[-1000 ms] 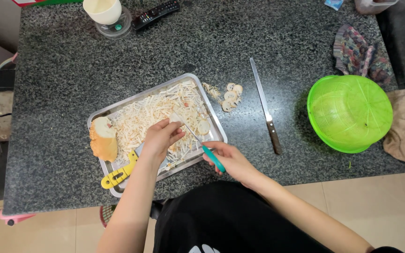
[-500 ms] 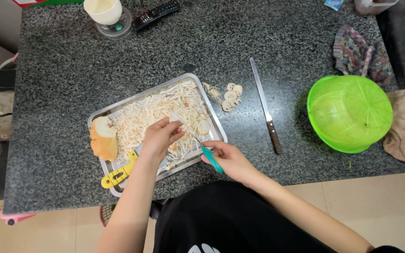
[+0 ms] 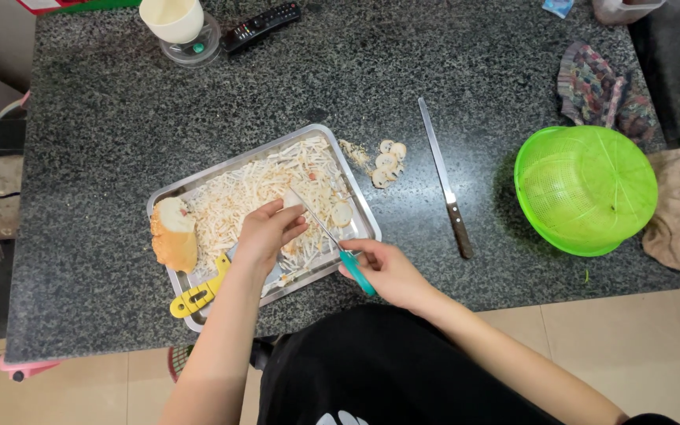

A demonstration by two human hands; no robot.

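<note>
While both hands work over the rectangular steel tray (image 3: 360,206), these lines tell the moment:

Step in hand: cutting a pale piece of vegetable (image 3: 293,198) over the heap of white shreds (image 3: 238,205), as I judge it.

Doing it well: I think the blade should go away from the holding fingers, with short light strokes, and the piece should stay above the tray so the cuts fall inside it.

Left hand (image 3: 265,234): fingers curled together and pinched on the pale piece, near the middle of the tray.

Right hand (image 3: 387,271): closed around the teal handle of the small thin-bladed knife (image 3: 328,232), at 4 o'clock from the tray; the blade tip points to 10 o'clock and reaches the piece.

Other things in the tray: a yellow plastic peeler (image 3: 196,295) at the 7 o'clock corner, and a brownish half-peeled root (image 3: 173,236) at 9 o'clock.

On the grey granite counter (image 3: 120,126): small round slices (image 3: 387,161) at 2 o'clock just beside the tray, a long kitchen knife with dark handle (image 3: 444,187) at 3 o'clock, and a green plastic colander (image 3: 584,189) further the same way.
</note>
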